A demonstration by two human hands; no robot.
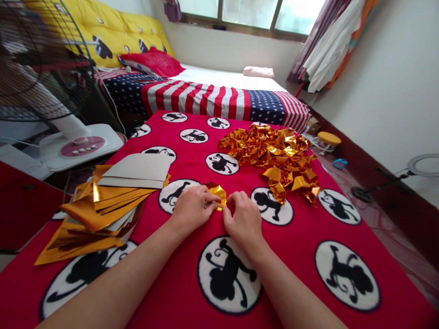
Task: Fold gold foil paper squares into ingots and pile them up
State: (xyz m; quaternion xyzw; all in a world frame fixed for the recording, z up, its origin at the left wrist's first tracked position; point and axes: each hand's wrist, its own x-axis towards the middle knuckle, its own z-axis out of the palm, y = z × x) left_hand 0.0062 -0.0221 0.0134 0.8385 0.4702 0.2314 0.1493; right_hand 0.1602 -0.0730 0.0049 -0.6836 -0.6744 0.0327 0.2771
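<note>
Two forearms reach in over the red worktop (295,256); the left hand (194,205) and right hand (244,217) meet at its middle, the fingers of each closed on a piece of gold foil (218,194), which lies between them; left of the hands sits a loose stack of gold sheets (99,210), grey sheets (137,170) on top; beyond the right hand spreads a heap of folded foil (274,151).

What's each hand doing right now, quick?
Left hand: closed on the gold foil.
Right hand: fingers at the same foil, grip unclear.
</note>
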